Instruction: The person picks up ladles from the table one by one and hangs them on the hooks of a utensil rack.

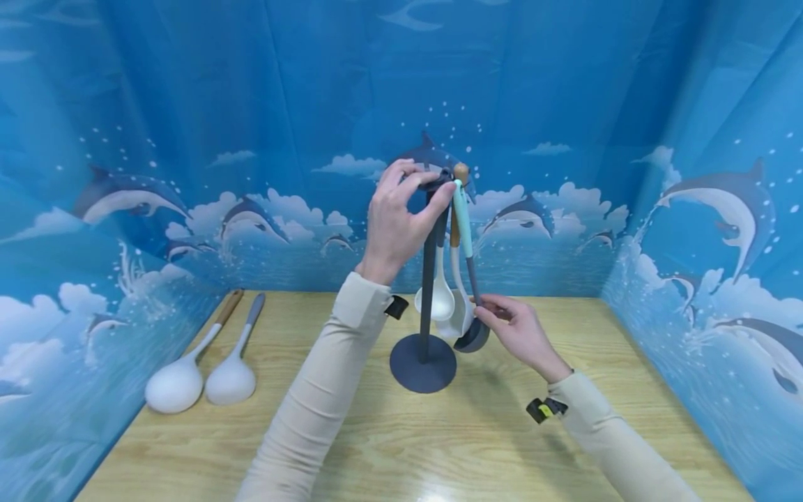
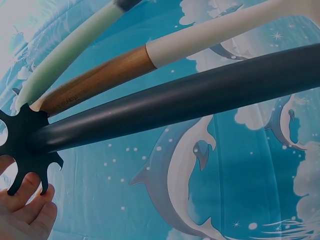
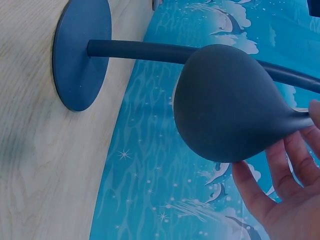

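A dark utensil stand (image 1: pixel 423 371) rises from the wooden table on a round base. My left hand (image 1: pixel 399 223) grips its hooked top; in the left wrist view, fingers curl at the prongs of that hook ring (image 2: pixel 30 132). On the right of the stand hangs a ladle with a mint-green handle (image 1: pixel 462 222) and dark grey bowl (image 3: pixel 225 105). My right hand (image 1: pixel 517 333) pinches this ladle low, at the neck just above its bowl. Behind it hang a white utensil with a wooden handle (image 2: pixel 100 80) and a white spoon-like utensil (image 1: pixel 442 303).
On the table's left lie two white-headed utensils, one with a wooden handle (image 1: pixel 174 385) and one with a grey handle (image 1: pixel 231 380), heads toward me. A blue dolphin-print curtain (image 1: pixel 301 90) encloses the table (image 1: pixel 401 446) at the back and sides.
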A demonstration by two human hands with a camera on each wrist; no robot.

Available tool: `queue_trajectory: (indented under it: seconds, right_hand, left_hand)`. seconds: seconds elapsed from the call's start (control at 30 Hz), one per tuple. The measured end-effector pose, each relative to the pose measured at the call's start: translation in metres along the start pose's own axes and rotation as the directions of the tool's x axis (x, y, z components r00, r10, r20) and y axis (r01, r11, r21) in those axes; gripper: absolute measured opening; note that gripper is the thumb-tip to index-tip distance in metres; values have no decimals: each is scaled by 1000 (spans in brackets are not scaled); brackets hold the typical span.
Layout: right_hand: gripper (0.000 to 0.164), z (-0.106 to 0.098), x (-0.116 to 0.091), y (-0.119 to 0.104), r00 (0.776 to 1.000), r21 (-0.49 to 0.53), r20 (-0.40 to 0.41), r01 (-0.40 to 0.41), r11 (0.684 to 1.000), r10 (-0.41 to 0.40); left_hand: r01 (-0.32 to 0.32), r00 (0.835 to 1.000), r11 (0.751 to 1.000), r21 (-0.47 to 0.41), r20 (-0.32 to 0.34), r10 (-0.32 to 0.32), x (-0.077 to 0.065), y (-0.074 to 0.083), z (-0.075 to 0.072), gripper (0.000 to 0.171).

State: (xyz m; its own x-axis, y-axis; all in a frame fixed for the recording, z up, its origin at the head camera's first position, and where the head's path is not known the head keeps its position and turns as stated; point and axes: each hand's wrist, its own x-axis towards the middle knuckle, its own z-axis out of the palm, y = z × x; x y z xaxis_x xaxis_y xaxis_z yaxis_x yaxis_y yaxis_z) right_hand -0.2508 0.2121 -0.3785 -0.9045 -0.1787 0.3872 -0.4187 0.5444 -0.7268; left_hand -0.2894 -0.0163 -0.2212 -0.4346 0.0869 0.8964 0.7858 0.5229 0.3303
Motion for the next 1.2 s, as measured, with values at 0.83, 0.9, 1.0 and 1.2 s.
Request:
queue_trajectory:
  seconds: [0.83, 0.9, 1.0, 1.2]
  right_hand:
    - [30, -33, 70, -95, 877, 101, -355, 381, 919, -325]
    - [32, -38, 79, -104, 854, 102, -359, 437, 894, -377]
    - [34, -46, 90, -116, 840, 97, -330, 484, 870, -430]
    - [35, -54, 109, -132, 862, -34, -179, 476, 879, -474]
  left_hand:
    - [10, 998, 1000, 13, 60, -11, 2, -4, -7, 40]
    - [16, 998, 999, 32, 57, -18, 2, -4, -5, 40]
    - [51, 996, 998, 46, 67, -54, 1, -3, -4, 39]
    - [94, 992, 994, 58, 83, -99, 2, -1, -7, 37]
